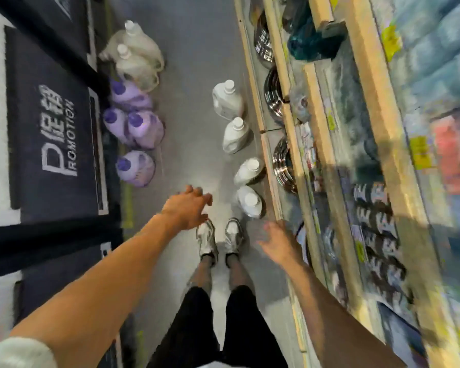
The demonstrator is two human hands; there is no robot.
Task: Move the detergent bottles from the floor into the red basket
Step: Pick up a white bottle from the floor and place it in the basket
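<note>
Shoes [206,239] in silver stand on the grey floor [191,134], directly under and between both hands. The left hand [187,208] reaches forward with relaxed, loosely bent fingers and holds nothing. The right hand [278,244] is blurred; its fingers are spread and it too holds nothing.

Just beyond the right hand, between the two hands, the nearest white bottle [250,201] stands on the floor. A second white bottle [248,171] is close behind it. Further ahead along the same line are a third white bottle [235,135] and a fourth white bottle [227,99]. All four stand along the foot of the shelf [329,160], which runs past the outer side of the right hand, with shiny metal pans [283,166] on its lowest level.

Ahead of the left hand and to its outer side, a single purple bottle [136,168] stands on the floor. Beyond it is a cluster of purple bottles [141,128], touching one another. Farthest of all are two pale bottles [137,65], side by side. These stand against a black display stand [51,123] lettered "PROMOTION", out past the left hand.
</note>
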